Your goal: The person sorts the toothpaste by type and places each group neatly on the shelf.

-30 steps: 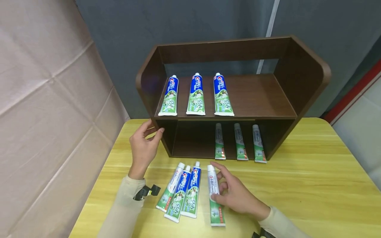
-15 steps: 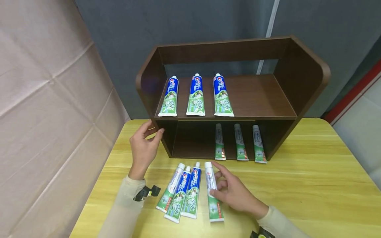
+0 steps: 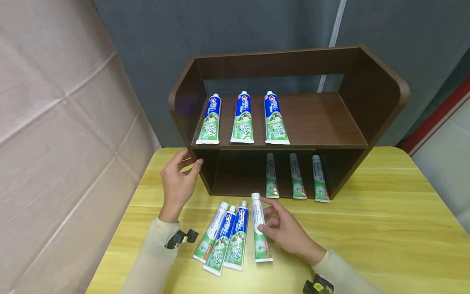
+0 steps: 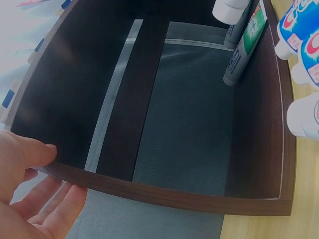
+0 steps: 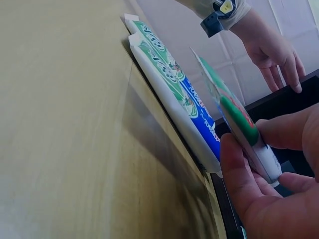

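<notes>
In the head view my right hand (image 3: 290, 229) holds a white-and-green toothpaste tube (image 3: 259, 237) between thumb and fingers, its cap toward the shelf. The right wrist view shows this tube (image 5: 238, 117) raised off the table. My left hand (image 3: 178, 179) grips the left side panel of a dark brown two-tier shelf (image 3: 279, 145); in the left wrist view the thumb (image 4: 37, 151) lies inside the panel edge and the fingers outside. Left of the held tube lie two blue-and-green Crest toothpaste tubes (image 3: 236, 241) and another white-and-green tube (image 3: 210, 234), partly overlapped.
Three Crest tubes (image 3: 242, 118) lie side by side on the upper tier, toward the left. On the lower tier, three white-and-green tubes (image 3: 296, 177) lie toward the right. A wooden table (image 3: 389, 228) bears everything, with a grey curtain (image 3: 147, 53) behind.
My right hand has moved the white-and-green toothpaste tube forward, toward the shelf, and slightly left. My left hand stays on the side panel.
</notes>
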Motion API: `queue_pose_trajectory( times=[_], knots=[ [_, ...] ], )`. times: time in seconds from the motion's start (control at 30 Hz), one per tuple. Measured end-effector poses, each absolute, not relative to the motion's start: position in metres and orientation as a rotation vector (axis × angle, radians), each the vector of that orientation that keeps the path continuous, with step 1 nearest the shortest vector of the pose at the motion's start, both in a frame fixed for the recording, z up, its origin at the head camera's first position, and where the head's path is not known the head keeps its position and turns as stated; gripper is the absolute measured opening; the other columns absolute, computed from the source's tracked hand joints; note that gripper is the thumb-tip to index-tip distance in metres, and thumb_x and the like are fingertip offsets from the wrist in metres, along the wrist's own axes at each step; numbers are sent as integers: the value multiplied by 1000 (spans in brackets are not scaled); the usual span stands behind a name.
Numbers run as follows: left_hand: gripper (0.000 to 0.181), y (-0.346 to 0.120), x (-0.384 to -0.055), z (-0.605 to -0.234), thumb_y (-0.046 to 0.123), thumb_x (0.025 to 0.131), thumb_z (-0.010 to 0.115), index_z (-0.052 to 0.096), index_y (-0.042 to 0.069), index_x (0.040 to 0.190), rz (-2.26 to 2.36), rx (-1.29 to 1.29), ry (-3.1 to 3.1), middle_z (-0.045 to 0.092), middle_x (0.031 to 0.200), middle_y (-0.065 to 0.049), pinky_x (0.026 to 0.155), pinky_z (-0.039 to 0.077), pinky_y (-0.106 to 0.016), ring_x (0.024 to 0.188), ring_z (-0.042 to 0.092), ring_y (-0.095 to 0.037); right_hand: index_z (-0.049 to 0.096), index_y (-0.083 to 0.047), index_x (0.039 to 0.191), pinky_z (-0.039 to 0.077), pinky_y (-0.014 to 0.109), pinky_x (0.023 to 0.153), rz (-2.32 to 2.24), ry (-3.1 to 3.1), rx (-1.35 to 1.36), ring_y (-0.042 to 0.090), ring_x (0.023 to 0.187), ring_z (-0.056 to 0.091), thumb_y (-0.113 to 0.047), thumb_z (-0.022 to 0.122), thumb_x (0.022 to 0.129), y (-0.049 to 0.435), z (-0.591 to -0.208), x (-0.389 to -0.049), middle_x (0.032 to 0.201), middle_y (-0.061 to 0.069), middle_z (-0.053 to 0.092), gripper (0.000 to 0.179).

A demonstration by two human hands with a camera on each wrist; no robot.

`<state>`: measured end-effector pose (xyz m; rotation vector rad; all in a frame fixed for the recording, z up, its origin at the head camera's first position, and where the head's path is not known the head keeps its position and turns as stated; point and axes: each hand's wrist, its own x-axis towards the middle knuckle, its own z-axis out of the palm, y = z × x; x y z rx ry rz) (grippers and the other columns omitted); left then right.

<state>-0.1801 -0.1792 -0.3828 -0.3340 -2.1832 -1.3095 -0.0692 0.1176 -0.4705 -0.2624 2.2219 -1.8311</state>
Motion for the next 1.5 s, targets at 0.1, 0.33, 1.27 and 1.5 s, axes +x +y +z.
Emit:
queue_pose_trajectory(
  times=[0.1,0.33,1.27,1.5],
  knots=[
    [36,-179,-180,-383,11,93,82,75,12,128,-1308,-333,-2185,78,121,-9,78,66,-50,101,80,-30,44,-19,158,65,28,77,-1842,2221,-258,25,91,74,-3,77,93,116,-471,-71,131,23,61,74],
    [36,-180,-181,-383,11,93,81,75,13,128,-1305,-337,-2182,78,120,-9,78,67,-47,101,80,-30,57,-18,149,52,23,56,-1841,2215,-264,21,80,70,-5,75,96,115,-474,-77,138,22,56,57],
    [38,-181,-180,-383,13,93,82,74,13,130,-1302,-329,-2197,78,122,-11,78,67,-47,101,80,-32,48,-14,159,61,26,71,-1947,2072,-110,25,97,73,2,72,94,103,-484,-100,151,24,49,71],
    [38,-181,-180,-382,12,93,82,74,12,130,-1310,-335,-2191,77,122,-14,78,67,-52,101,80,-33,53,-16,156,65,27,84,-1960,2087,-58,27,108,74,-3,73,96,98,-488,-104,152,21,52,64]
  ],
)
